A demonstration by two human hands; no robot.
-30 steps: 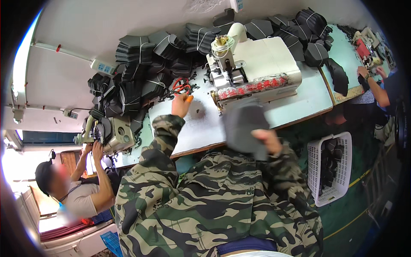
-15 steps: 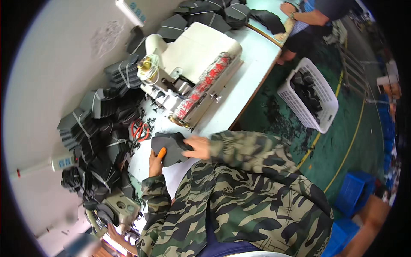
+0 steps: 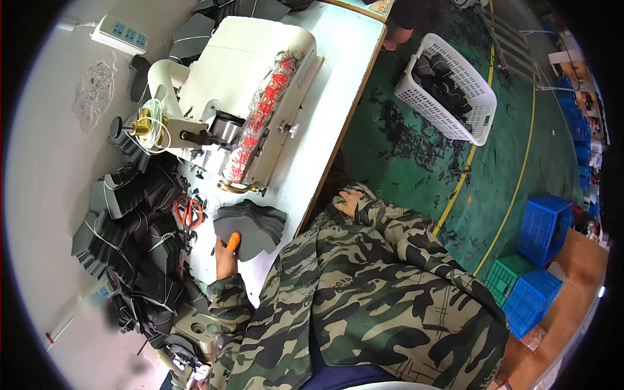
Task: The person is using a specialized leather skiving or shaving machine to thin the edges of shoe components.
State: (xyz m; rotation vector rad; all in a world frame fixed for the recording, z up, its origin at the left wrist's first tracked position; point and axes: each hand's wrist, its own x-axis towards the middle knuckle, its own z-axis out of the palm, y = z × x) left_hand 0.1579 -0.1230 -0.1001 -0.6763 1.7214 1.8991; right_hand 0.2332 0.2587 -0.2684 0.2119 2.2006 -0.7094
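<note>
A stack of dark grey cut fabric pieces [image 3: 252,225] lies on the white table [image 3: 338,84], just in front of the white sewing machine [image 3: 244,84]. My left hand [image 3: 225,257], with an orange cot on the thumb, grips the stack's near edge, thumb on top. My right hand [image 3: 351,201] is off the stack, down by the table's front edge, with its fingers loosely curled and nothing seen in it. Both forearms are in camouflage sleeves.
Red-handled scissors [image 3: 188,213] lie left of the stack. Tied bundles of dark pieces [image 3: 127,224] pile up along the wall. A white basket [image 3: 478,104] with dark pieces stands on the green floor, and blue crates [image 3: 545,227] and a green crate [image 3: 510,278] stand at the right.
The grey stack, held in both hands before, now lies on the table. My right hand has let go and dropped to the table's edge. The view has swung round.
</note>
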